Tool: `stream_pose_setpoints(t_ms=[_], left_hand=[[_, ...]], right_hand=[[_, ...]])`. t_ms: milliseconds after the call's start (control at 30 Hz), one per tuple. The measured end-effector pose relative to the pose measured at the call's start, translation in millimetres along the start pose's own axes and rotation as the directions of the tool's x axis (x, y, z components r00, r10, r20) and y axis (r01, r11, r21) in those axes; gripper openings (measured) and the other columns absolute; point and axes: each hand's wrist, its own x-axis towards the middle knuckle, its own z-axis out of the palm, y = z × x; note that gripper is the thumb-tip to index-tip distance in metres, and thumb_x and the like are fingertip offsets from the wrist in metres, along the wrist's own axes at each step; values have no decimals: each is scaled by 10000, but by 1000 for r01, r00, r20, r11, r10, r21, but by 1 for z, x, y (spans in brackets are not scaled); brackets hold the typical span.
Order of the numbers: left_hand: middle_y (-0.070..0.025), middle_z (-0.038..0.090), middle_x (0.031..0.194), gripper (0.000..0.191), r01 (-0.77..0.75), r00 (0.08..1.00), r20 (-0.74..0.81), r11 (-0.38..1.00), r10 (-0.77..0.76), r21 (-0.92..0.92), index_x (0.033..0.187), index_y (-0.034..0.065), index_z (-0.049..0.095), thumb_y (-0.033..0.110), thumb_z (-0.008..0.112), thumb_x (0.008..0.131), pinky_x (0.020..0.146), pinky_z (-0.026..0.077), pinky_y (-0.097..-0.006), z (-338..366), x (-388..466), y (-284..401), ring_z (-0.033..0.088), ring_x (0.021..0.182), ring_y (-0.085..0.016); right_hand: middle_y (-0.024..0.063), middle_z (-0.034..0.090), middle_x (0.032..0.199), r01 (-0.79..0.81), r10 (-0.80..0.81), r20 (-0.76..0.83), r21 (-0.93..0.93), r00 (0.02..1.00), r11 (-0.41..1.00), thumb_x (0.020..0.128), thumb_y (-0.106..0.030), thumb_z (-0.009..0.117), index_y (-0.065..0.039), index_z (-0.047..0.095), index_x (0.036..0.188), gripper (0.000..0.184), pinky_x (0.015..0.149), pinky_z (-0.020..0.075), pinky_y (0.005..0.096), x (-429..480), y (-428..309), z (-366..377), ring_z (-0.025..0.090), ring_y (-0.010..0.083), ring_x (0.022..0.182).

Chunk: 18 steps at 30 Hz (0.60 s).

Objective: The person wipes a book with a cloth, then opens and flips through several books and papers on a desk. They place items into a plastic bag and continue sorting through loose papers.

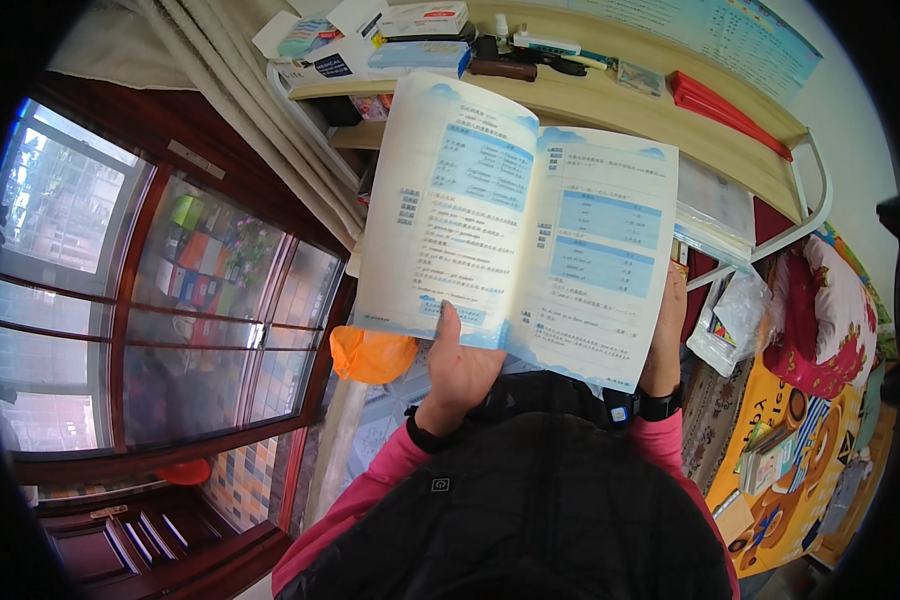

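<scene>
An open paperback book (pixel 525 232) with printed text and blue tables is held up before my chest. My left hand (pixel 456 367) grips its lower edge near the spine, the thumb lying over the left page and the fingers hidden behind. At the right edge, my right hand (pixel 666 334) supports the book from behind; most of its fingers are out of sight. A dark band circles each wrist. The book's upper part stands in front of a wooden shelf desk (pixel 585 112).
Boxes (pixel 420 56), a red folder (pixel 727 116) and a power strip (pixel 546 43) lie on the shelf. An orange bag (pixel 373 354) hangs below left. Glazed wooden doors (pixel 217 247) stand at left. Right, a bed's yellow cover (pixel 765 442) carries books (pixel 776 457) and a floral pillow (pixel 840 315).
</scene>
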Motion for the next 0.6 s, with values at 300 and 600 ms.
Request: stream_pose_setpoints(t_ms=[300,600], left_hand=[[-122,278,1482,644,-38,949,240,681,-205,732,1447,20,187,267,497,940,1107,233,-455,-42,-5,-20,296,1352,-284],[-125,443,1325,512,64,995,-85,968,-45,242,1376,-29,309,120,519,933,1015,361,-372,-21,-8,-26,443,1212,-235]], right_hand=[[24,657,920,-1,2,-12,118,1000,993,935,-160,529,13,600,1121,264,663,461,189,-7,-14,46,596,52,753],[54,659,968,12,-9,-42,93,999,996,935,-154,521,36,569,1172,308,694,470,200,-14,-16,49,605,70,777]])
